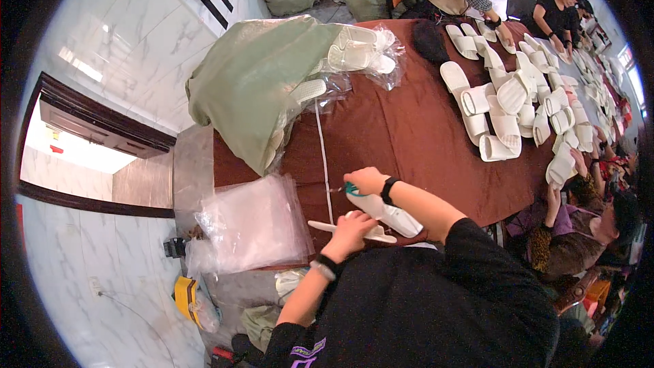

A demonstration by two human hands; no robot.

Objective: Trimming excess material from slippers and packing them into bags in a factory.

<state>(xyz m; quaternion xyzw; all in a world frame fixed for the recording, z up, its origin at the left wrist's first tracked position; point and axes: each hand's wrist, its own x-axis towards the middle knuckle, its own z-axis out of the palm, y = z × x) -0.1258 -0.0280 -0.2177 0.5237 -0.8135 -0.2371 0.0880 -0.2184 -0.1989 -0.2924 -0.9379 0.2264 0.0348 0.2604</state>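
I am watching my right hand [366,180] gripping a white slipper [388,212] near the tabletop [409,136] edge, left hand [351,228] pinching its mate [354,230]. I judge many slippers [501,105] are waiting beyond, bags [252,225] mostly unused.

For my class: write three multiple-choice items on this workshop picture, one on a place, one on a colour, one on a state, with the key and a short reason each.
1. Where does the stack of clear plastic bags lie?
A. at the person's left, on the table's corner
B. on the floor
C. on a chair

2. What colour is the table cloth?
A. blue
B. brown
C. white

3. What is the right hand doing?
A. resting flat and empty
B. gripping a teal-handled tool
C. hidden in a pocket

Key: A, the stack lies left of the left hand; B, the cloth is brown; B, fingers close round the handle.
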